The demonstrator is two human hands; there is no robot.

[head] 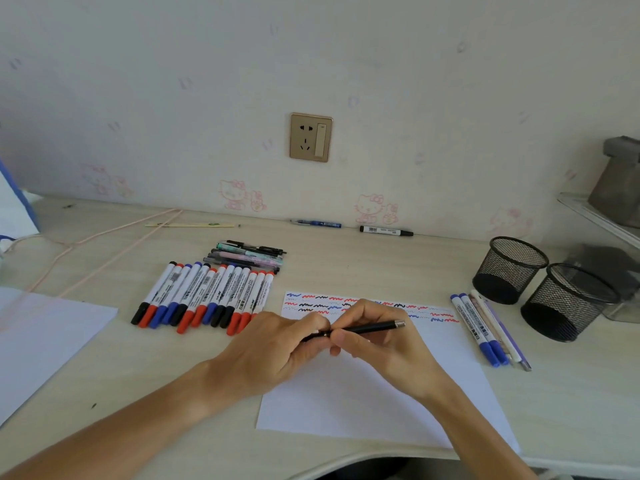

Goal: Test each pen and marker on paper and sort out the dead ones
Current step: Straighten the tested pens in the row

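Black and slim, a pen (367, 328) lies level between both hands above the upper part of a white sheet of paper (374, 393). The left hand (277, 348) curls its fingers round the pen's left end, and the right hand (374, 337) pinches the barrel just beside it, so that the silver-tipped end sticks out to the right; whether a cap is on or off is hidden by the fingers. Rows of red, blue and black squiggles (346, 304) run across the top of the sheet. To the left of the sheet a row of whiteboard markers (204, 297) with red, blue and black caps lies side by side on the pale wooden desk (173, 368), with a small bunch of pens (247, 256) just behind it. To the right of the sheet lie two blue markers and a few pens (488, 330), near two black mesh pen cups (540, 289). A blue pen (317, 223) and a black marker (386, 231) lie apart against the wall, below a gold wall socket (311, 137).
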